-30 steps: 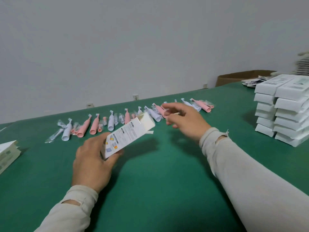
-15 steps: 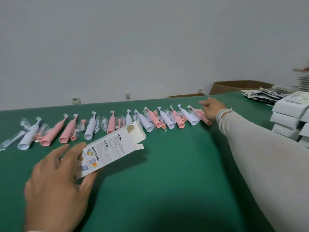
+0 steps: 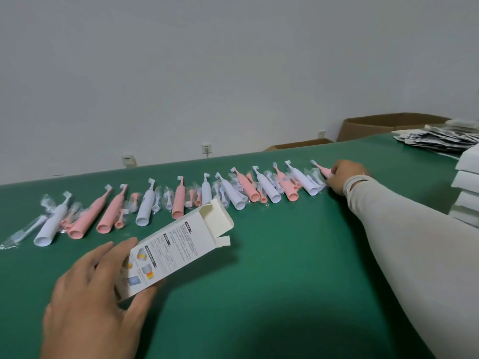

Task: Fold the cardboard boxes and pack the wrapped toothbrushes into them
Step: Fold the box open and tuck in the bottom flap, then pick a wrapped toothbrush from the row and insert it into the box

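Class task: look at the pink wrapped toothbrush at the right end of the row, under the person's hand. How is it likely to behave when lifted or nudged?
The pink toothbrush has a rounded, tapered body, so it may roll if nudged. Its clear wrap looks glossy, probably slippery under the right hand. It looks hollow at the wide end like its neighbours, so likely light.

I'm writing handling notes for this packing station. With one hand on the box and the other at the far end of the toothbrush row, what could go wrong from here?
1. The right hand grips the end pink wrapped toothbrush, which lies close against a white wrapped toothbrush; pulling it out may drag that one along.
2. The left hand holds the white printed cardboard box only at its closed end, so the open flaps could catch the wrapper on insertion.
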